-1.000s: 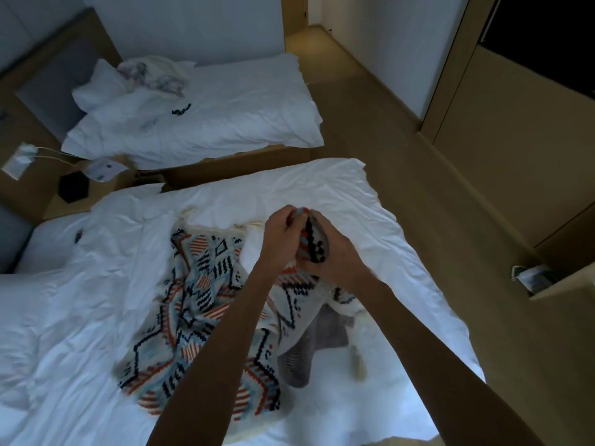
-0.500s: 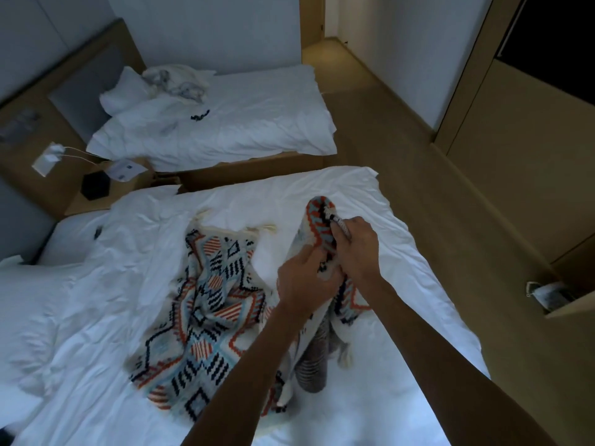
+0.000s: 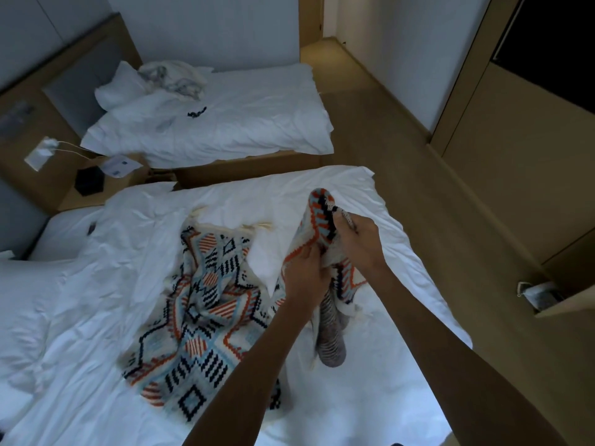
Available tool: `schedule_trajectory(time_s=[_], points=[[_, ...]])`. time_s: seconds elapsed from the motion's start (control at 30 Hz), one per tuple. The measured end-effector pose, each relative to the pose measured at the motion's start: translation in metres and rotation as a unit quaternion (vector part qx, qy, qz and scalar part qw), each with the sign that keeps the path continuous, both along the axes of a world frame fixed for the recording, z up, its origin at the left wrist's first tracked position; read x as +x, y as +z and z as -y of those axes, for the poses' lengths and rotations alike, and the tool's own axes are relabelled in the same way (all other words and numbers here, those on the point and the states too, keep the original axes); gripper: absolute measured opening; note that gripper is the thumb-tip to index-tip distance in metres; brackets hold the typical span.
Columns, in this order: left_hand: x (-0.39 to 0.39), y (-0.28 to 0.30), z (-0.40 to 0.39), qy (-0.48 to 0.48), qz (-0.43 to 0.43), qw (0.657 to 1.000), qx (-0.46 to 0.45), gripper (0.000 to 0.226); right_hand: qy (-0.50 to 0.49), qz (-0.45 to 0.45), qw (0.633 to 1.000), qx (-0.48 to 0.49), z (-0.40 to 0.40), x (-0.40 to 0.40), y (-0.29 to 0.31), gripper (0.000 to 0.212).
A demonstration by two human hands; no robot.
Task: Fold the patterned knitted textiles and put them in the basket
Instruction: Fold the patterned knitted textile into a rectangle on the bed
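Observation:
A patterned knitted textile (image 3: 206, 304) in white, orange, blue and black lies rumpled on the near white bed (image 3: 96, 317). One part of it (image 3: 317, 214) is lifted off the bed on the right, its grey striped back side hanging down. My left hand (image 3: 304, 278) grips the lifted edge lower down. My right hand (image 3: 357, 239) pinches the same edge higher up, a little to the right. No basket is in view.
A second white bed (image 3: 244, 123) with a crumpled cloth (image 3: 170, 78) near its pillow stands behind. A nightstand (image 3: 96, 181) with a black box and papers sits at the left. Wooden floor (image 3: 402, 156) and a cabinet wall run along the right.
Both hands have moved right and apart along the textile's edge, the right hand going higher and the left lower. The lifted part has risen off the bed.

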State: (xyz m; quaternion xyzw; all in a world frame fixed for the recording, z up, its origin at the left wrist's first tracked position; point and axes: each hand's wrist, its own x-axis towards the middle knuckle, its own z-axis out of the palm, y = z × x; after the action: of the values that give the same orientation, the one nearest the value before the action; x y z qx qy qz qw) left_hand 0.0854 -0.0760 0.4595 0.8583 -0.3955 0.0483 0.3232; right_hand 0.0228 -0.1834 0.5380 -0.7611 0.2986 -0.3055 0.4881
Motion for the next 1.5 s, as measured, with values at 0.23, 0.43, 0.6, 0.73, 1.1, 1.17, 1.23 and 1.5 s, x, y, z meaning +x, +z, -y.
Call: schedule_trajectory(time_s=[0.23,0.43,0.6,0.73,1.1,1.17,1.23,1.5], points=[[0.039,0.06,-0.006,0.046,-0.155,0.976,-0.147,0.013,0.023,-0.025,0.998,-0.054,0.005,-0.009,-0.013,0.047],[0.049,0.099,0.001,0.033,-0.217,0.967,-0.129,0.022,0.024,-0.086,0.984,-0.154,-0.014,-0.001,-0.037,0.057],[0.051,0.111,-0.008,0.064,-0.216,0.96,-0.169,0.013,-0.004,-0.167,0.97,-0.174,-0.028,0.009,-0.039,0.016],[0.051,0.121,-0.013,0.105,-0.225,0.946,-0.209,0.019,0.009,-0.283,0.954,-0.102,-0.03,0.02,-0.037,0.025],[0.073,0.12,-0.031,0.126,-0.321,0.922,-0.175,0.025,0.211,0.0,0.977,-0.038,-0.041,0.036,0.038,0.014],[0.071,0.123,-0.03,0.105,-0.362,0.906,-0.193,0.03,0.232,0.011,0.973,-0.009,-0.047,0.038,0.039,0.016],[0.069,0.128,-0.034,0.089,-0.4,0.883,-0.229,0.034,0.252,0.017,0.963,0.097,-0.046,0.036,0.042,0.022],[0.057,0.119,-0.034,-0.019,-0.322,0.917,-0.234,0.022,0.069,0.037,0.992,-0.103,-0.034,0.027,0.038,0.02]])
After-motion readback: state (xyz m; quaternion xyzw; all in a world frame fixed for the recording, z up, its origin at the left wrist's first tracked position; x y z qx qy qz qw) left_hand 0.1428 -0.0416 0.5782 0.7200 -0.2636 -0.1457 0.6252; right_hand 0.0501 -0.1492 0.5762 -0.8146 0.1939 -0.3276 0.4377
